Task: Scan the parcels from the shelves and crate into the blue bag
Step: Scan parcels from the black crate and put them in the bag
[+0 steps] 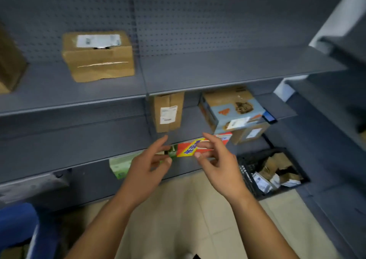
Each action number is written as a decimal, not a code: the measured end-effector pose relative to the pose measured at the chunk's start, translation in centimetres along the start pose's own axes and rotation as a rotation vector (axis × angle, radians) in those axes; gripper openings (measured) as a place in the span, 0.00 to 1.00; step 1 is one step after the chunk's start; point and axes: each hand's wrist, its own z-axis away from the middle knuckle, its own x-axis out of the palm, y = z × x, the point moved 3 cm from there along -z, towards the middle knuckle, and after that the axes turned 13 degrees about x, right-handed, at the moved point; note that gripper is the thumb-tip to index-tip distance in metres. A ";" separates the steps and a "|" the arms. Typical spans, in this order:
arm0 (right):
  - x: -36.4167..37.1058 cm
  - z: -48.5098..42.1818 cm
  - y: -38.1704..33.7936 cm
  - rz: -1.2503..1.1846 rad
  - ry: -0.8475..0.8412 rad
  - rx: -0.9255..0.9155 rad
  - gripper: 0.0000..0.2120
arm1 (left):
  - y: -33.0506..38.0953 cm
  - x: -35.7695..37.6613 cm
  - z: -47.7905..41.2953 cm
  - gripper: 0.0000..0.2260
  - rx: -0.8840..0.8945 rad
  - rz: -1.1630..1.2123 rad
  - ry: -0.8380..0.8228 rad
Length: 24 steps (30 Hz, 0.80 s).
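Note:
Both my hands are stretched out in front of the grey shelves with relaxed fingers and hold nothing. My left hand (152,159) hovers before a green box (118,165) on the lowest shelf. My right hand (213,155) hovers before a red and yellow box (188,149) on that same shelf. On the middle shelf stand a tall brown parcel (168,112) and a blue and brown carton (231,110). A brown parcel (99,56) with a white label sits on the top shelf. A corner of the blue bag (17,223) shows at lower left.
A black crate (249,165) with several labelled parcels stands on the floor at right. Another brown parcel (251,133) sits under the blue carton, and one (10,60) is at the far left edge. More grey shelving (336,100) runs along the right. The floor (178,209) is beige tile.

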 end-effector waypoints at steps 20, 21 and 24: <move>-21.7 -5.1 18.2 -0.136 0.296 0.351 0.28 | -0.5 26.5 -14.0 0.20 -0.100 0.088 -0.369; -22.7 -6.0 19.0 -0.131 0.308 0.367 0.28 | -0.8 28.0 -15.3 0.20 -0.099 0.098 -0.384; -26.3 -8.7 19.9 -0.095 0.341 0.401 0.28 | -1.0 32.7 -19.6 0.18 -0.066 0.136 -0.432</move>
